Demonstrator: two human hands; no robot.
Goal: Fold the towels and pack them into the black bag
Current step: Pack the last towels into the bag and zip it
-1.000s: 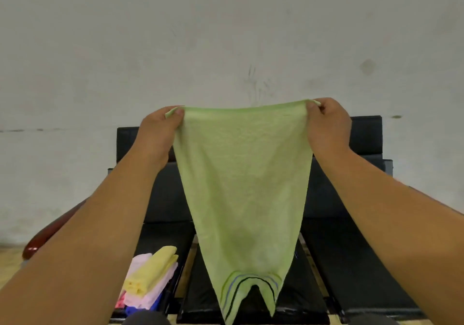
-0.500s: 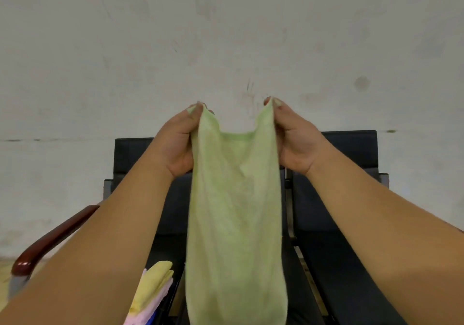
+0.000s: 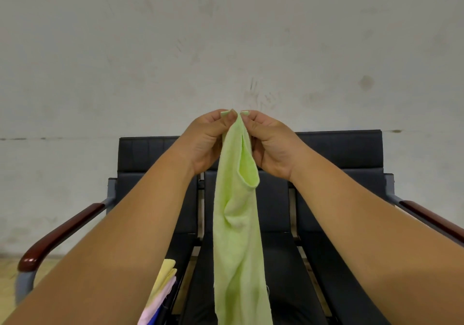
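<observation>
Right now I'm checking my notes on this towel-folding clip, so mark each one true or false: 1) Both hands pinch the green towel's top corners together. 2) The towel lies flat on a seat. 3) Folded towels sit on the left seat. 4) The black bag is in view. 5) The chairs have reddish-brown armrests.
1) True: the left hand and right hand meet at the top of the green towel.
2) False: it hangs in the air.
3) True: the stack of folded towels rests there.
4) False: no bag shows.
5) True: see the left armrest.
</observation>
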